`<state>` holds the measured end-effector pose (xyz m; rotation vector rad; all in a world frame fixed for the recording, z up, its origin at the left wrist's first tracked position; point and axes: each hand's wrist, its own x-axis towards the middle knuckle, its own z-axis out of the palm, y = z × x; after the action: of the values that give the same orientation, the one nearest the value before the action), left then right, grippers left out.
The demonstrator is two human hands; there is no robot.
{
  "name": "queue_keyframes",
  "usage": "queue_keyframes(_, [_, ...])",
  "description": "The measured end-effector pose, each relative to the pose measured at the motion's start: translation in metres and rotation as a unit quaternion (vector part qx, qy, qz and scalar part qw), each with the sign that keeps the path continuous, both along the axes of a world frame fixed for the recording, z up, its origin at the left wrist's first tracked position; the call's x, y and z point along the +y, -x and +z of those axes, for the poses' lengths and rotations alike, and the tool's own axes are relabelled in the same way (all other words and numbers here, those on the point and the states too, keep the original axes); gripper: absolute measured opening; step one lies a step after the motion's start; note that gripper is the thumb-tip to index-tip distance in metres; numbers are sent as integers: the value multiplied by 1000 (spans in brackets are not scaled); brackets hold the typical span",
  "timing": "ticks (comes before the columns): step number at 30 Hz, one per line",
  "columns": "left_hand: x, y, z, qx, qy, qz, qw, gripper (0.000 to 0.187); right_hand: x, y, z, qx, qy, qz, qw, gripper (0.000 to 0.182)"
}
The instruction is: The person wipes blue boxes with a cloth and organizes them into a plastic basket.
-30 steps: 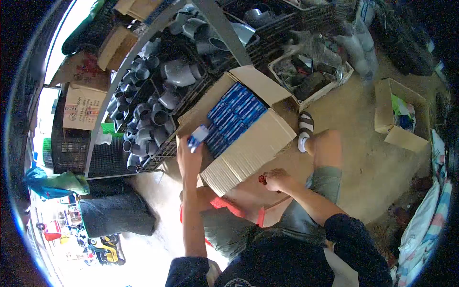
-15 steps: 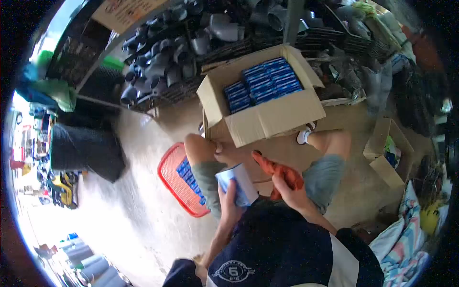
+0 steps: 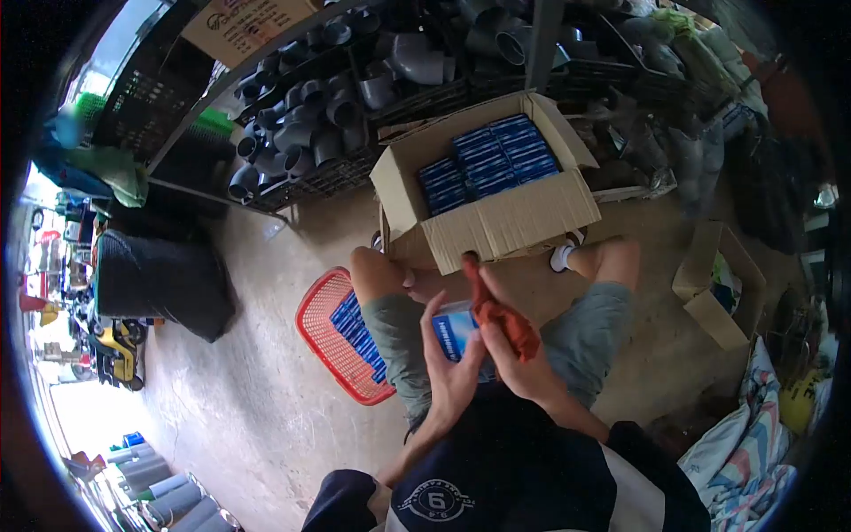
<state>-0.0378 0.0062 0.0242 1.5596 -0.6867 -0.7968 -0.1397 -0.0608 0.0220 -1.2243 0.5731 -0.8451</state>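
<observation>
My left hand [image 3: 450,377] is closed around a small blue-and-white box [image 3: 454,332] in front of my lap. An orange-red cloth [image 3: 502,321] is bunched in my right hand [image 3: 525,365], and it lies against the right side of the small box. In front of my feet stands an open cardboard carton [image 3: 510,222] with stacks of blue boxes [image 3: 496,155] inside. Beside my left leg, a red plastic basket [image 3: 312,312] holds more blue boxes [image 3: 359,335] in a row.
Crates of grey pipe fittings [image 3: 301,133] sit on a rack behind the carton. A smaller open carton [image 3: 722,284] is at the right, near a striped sheet [image 3: 745,443]. A black roll [image 3: 160,279] stands at the left, with grey pipes [image 3: 164,483] at lower left.
The small box and the cloth were apart and are now together. My right hand has moved left with the cloth, and the box has turned in my left hand.
</observation>
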Motion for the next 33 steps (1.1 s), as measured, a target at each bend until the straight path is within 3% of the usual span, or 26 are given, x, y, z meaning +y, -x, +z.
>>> queue_keyframes(3, [-15, -17, 4, -152, -11, 88, 984, 53, 26, 4, -14, 18, -1, 50, 999, 58])
queue_keyframes(4, [-20, -24, 7, 32, -6, 151, 988, 50, 32, 6, -12, 38, 43, 43, 997, 58])
queue_keyframes(6, [-27, -29, 27, 90, 6, 160, 983, 53, 41, 12, -7, 79, 128, 30, 988, 57])
queue_keyframes(7, [-25, -23, 24, 27, 2, 129, 991, 55, 41, 8, -15, -45, -57, 60, 996, 58])
queue_keyframes(9, [-13, -3, 13, -101, -10, 59, 993, 60, 19, 24, -1, 42, -218, 84, 971, 59])
queue_keyframes(12, [-13, 11, 0, -152, 10, 40, 987, 66, 11, 13, -5, -79, -90, 6, 993, 59])
queue_keyframes(13, [-20, 2, 4, -298, 16, 28, 954, 64, 21, 10, -5, -113, -44, -3, 993, 58])
queue_keyframes(14, [-26, -6, 6, -182, 8, 75, 980, 59, 25, 10, -6, -146, 5, -9, 989, 57])
queue_keyframes(16, [-31, -18, 10, 62, -15, 169, 984, 53, 30, 27, 5, -3, 99, 6, 995, 55])
queue_keyframes(18, [-31, -22, 11, 85, 30, 130, 987, 57, 37, 35, 0, -53, -9, 59, 997, 50])
queue_keyframes(20, [-15, -23, -3, 152, 69, 60, 984, 59, 18, 43, 0, 24, -336, 34, 941, 47])
queue_keyframes(22, [-14, -5, -3, 50, 53, 14, 997, 62, 9, 42, -5, -1, -409, 11, 912, 48])
queue_keyframes(24, [-17, 6, 3, 105, 14, -27, 994, 60, 3, 34, -17, -125, -230, -9, 965, 52])
queue_keyframes(25, [-16, 8, 6, 132, -9, -46, 990, 60, 0, 34, -17, -148, -252, -4, 956, 54])
queue_keyframes(29, [-16, 3, 5, 96, 10, -43, 994, 58, -7, 31, -7, -61, -145, 13, 987, 56])
queue_keyframes(31, [-10, 15, 1, 83, -12, 29, 996, 58, 0, 22, -5, -83, -88, 43, 992, 56])
queue_keyframes(33, [-7, 13, -5, 86, -9, 63, 994, 60, 9, 15, -1, -36, 38, 25, 998, 58])
